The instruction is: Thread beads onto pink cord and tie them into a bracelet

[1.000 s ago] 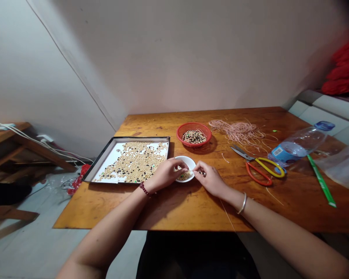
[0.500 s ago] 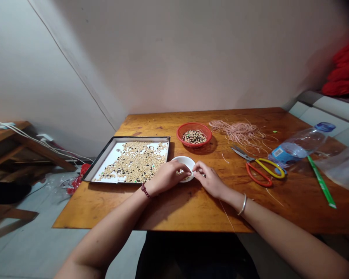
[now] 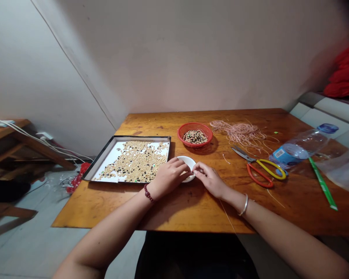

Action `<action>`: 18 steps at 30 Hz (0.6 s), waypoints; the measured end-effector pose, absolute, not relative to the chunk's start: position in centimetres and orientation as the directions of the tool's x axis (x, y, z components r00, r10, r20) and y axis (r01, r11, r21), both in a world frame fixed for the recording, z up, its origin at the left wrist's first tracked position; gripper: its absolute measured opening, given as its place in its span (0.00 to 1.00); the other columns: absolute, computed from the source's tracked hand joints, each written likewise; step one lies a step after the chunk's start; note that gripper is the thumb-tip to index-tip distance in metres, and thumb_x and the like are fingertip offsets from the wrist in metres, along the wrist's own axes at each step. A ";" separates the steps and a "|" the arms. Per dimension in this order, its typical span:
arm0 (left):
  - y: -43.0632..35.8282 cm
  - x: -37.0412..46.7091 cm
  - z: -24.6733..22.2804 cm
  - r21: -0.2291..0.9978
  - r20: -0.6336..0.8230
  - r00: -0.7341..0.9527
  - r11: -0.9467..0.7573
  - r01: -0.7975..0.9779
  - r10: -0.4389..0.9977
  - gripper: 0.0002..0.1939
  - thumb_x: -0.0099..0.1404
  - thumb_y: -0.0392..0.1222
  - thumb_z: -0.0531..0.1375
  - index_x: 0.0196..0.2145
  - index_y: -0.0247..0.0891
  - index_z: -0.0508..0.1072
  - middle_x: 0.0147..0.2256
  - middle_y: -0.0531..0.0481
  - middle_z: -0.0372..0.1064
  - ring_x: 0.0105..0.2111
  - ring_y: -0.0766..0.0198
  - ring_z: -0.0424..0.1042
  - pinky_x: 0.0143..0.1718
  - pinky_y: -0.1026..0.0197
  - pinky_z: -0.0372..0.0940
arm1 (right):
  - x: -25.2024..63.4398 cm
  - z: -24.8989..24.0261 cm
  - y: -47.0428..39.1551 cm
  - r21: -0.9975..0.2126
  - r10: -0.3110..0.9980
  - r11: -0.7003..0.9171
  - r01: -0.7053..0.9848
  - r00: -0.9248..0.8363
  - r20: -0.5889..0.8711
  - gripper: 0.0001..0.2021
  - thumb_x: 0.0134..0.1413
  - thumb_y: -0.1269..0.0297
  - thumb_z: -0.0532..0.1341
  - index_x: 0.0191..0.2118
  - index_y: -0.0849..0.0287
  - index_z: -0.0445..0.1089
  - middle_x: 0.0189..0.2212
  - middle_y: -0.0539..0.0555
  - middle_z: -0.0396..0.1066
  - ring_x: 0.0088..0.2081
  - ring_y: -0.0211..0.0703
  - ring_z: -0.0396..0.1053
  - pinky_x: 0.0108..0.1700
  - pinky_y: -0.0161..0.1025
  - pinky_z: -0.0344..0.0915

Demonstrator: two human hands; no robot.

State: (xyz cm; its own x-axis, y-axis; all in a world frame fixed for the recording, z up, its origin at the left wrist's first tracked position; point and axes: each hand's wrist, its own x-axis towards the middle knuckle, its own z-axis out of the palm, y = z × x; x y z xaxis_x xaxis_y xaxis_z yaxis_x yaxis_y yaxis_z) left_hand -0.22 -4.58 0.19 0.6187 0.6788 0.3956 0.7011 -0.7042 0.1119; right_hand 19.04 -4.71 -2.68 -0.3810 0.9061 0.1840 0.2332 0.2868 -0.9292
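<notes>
My left hand point(image 3: 169, 177) reaches over a small white bowl point(image 3: 189, 161) with pale beads in its bottom. Its fingers are bent down and drawn together over the rim; what they hold is too small to make out. Against the bowl's right side, my right hand point(image 3: 209, 180) pinches thumb and forefinger together, the fingertips close to those of my left. From under my right hand a thin pale cord point(image 3: 228, 217) runs down over the table's front edge. Its end at the fingertips is too fine to see clearly.
Left of the bowl lies a shallow black-edged tray point(image 3: 101, 162) of pale and dark beads. Behind is a red basket point(image 3: 195, 145) of strung beads. Rightward are pink cord point(image 3: 241, 131), scissors point(image 3: 257, 166), a plastic bottle point(image 3: 304, 145), a green strip point(image 3: 322, 184) and a clear bag point(image 3: 343, 172).
My left hand's fingers have dipped and closed over the bowl, and its thumb is now less visible. The right hand stays almost in place. The view has shifted slightly.
</notes>
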 end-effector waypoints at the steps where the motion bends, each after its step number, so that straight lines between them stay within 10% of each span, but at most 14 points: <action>1: -4.6 -0.2 0.1 0.118 0.403 0.608 -0.698 0.707 0.684 0.13 0.68 0.48 0.52 0.33 0.37 0.71 0.32 0.47 0.69 0.35 0.60 0.64 0.34 0.60 0.59 | 19.0 -2.7 -4.7 -0.928 0.903 0.292 0.233 -0.386 0.188 0.10 0.60 0.57 0.52 0.34 0.58 0.64 0.29 0.50 0.66 0.32 0.39 0.64 0.36 0.35 0.60; 18: -4.9 0.1 0.9 0.342 0.418 0.555 -0.690 0.637 0.719 0.09 0.68 0.44 0.52 0.35 0.37 0.69 0.37 0.46 0.69 0.38 0.61 0.67 0.38 0.60 0.63 | 19.2 -1.8 -4.1 -0.971 0.897 0.214 0.108 -0.416 0.151 0.11 0.53 0.56 0.60 0.30 0.60 0.68 0.28 0.51 0.70 0.32 0.40 0.66 0.37 0.36 0.62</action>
